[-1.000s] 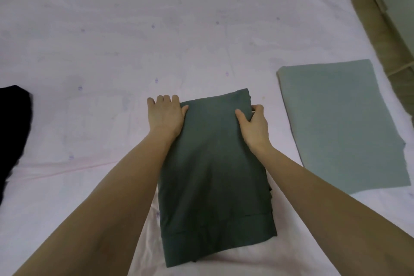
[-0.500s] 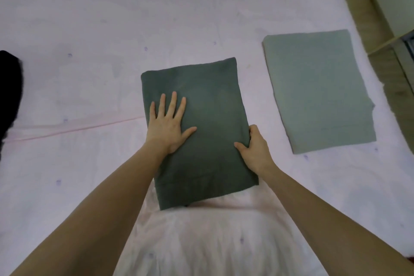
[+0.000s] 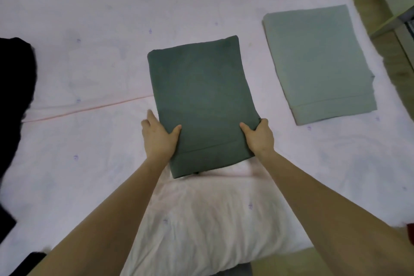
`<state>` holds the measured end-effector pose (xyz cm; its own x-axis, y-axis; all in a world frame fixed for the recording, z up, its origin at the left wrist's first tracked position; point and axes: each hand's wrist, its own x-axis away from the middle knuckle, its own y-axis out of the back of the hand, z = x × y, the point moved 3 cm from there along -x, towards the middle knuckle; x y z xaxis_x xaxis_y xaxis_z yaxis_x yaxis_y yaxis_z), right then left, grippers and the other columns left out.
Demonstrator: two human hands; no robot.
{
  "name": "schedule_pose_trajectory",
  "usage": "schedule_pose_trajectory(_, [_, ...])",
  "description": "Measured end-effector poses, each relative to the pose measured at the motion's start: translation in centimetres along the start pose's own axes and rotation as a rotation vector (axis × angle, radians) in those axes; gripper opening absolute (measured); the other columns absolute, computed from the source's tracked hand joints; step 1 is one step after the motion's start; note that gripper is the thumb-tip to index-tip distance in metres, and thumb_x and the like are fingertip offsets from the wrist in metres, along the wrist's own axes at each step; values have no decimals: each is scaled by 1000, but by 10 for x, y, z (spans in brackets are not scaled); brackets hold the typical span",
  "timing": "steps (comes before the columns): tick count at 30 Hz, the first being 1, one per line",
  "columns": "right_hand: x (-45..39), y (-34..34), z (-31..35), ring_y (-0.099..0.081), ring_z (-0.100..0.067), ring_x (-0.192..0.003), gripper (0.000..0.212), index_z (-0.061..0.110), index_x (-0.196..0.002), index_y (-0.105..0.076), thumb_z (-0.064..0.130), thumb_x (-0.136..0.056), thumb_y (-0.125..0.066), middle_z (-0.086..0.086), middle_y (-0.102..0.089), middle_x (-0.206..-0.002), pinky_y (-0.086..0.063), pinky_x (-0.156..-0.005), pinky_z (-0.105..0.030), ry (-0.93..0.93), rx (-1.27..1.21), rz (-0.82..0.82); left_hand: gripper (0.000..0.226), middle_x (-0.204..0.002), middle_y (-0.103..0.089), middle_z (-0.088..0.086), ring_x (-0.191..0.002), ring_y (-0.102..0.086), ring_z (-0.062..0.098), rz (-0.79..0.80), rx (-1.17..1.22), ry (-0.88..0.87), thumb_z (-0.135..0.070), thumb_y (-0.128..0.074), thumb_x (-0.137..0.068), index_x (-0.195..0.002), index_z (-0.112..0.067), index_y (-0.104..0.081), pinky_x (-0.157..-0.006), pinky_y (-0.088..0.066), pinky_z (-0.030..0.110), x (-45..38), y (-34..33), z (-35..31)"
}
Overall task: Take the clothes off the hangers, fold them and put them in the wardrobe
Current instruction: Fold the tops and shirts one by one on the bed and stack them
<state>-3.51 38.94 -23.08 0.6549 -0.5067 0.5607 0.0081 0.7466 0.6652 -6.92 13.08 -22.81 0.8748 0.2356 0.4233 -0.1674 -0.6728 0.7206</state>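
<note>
Both hands are on the dark green folded garment [image 3: 201, 101] now, and it lies flat in the middle of the white bed sheet [image 3: 94, 29], its near hem closest to the person. The left hand [image 3: 159, 136] takes the near left edge: thumb laid on top of the cloth, the other fingers running down alongside and under the edge, so how far they curl beneath I cannot tell. The right hand [image 3: 259, 138] mirrors it on the near right edge, thumb on top, fingers wrapped round the side and pinching the layers between thumb and fingers.

Off to the right, well apart, sits the light grey-green folded garment [image 3: 318, 63], 1 piece already squared up and flat. A black garment [image 3: 15, 78] spills in from the left edge of the sheet, not folded. Near the person's body a pale pillow [image 3: 201, 226] bulges under the sheet's front edge. No wardrobe can be made out with certainty in this view.

How will it handle? This looks like soft, light knit cloth in several layers: no stiffness of its own, so it will sag in the middle and the fold will slide open if lifted by 1 corner. My judgement is that the grip shown is the right one: 2 hands at opposite sides, fingers slipped under, thumbs clamping the stack from above, keeping it level as it goes. It should not be slippery or fragile; the only real risk is the layers fanning apart.
</note>
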Motion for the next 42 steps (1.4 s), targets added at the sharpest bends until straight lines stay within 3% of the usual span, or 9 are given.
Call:
schedule_pose_trajectory(11, [17, 9, -11, -56, -36, -110, 48, -1, -120, -48, 24, -86, -71, -16, -58, -121, -46, -86, -39, 109, 54, -6, 65, -128, -50, 18, -114, -52, 37, 172, 128, 191, -35, -74, -83, -124, -1, -38, -86, -44, 40, 51, -5, 19])
schedule_pose_trajectory(15, [59, 10, -12, -48, -37, -119, 47, 4, -126, -47, 26, -87, -61, -17, -47, -134, -37, -94, -44, 730, 672, -240, 59, -128, -47, 15, -111, -48, 35, -124, -379, -494, -36, -72, -80, -125, -7, -48, -91, -39, 44, 80, 4, 14])
schedule_pose_trajectory(18, [79, -10, -32, -41, -34, -135, 64, 5, -139, -46, 30, -82, -59, -16, -43, -147, -22, -111, -43, 1242, 1005, -10, 64, -128, -55, 15, -116, -52, 39, 33, -606, -961, -35, -75, -69, -125, -10, -56, -103, -33, 46, 95, -17, 20])
schedule_pose_trajectory(22, [67, -29, -42, -46, -36, -131, 77, 6, -143, -44, 20, -72, -72, -19, -47, -143, -31, -111, -51, 1025, 1196, -26, 75, -161, -10, 10, -148, -8, 34, 232, -953, -815, -29, -51, -92, -154, -18, -11, -120, -2, 51, 95, -41, 29])
schedule_pose_trajectory(25, [57, -38, -34, -58, -37, -117, 69, 3, -130, -57, 11, -64, -75, -20, -58, -131, -47, -95, -51, 951, 1158, -51, 66, -157, -25, 12, -143, -24, 38, 179, -957, -780, -17, -54, -92, -150, -17, -24, -115, -18, 56, 89, -48, 24])
schedule_pose_trajectory(28, [53, -36, -20, -64, -36, -101, 52, 1, -117, -61, -1, -65, -69, -19, -64, -117, -51, -80, -43, 986, 1048, -56, 46, -112, -68, 11, -103, -65, 36, 104, -860, -863, -8, -67, -70, -116, -11, -63, -83, -54, 47, 77, -52, 20])
schedule_pose_trajectory(32, [54, -10, 9, -61, -33, -89, 40, 9, -124, -43, 1, -85, -48, -11, -62, -101, -40, -68, -36, 908, 978, 161, 37, -68, -65, -2, -57, -62, 21, 114, -825, -830, -8, -71, -64, -98, -13, -58, -46, -30, 23, 70, -18, -12])
schedule_pose_trajectory(38, [19, 28, 104, -60, -34, -89, 11, 15, -103, -52, 19, -97, -44, -10, -64, -98, -41, -65, -36, 933, 976, 152, 13, -101, -62, 1, -97, -59, 25, -65, -831, -778, -19, -62, -87, -100, -18, -59, -74, -42, 32, 5, 40, -73])
schedule_pose_trajectory(42, [-34, 21, 172, -49, -28, -116, 24, 15, -108, -64, 29, -96, -48, -6, -57, -122, -40, -88, -35, 1056, 1072, 28, 30, -149, -34, 10, -142, -22, 31, 5, -925, -614, -23, -41, -99, -124, -19, -58, -115, -20, 41, -57, 45, -104])
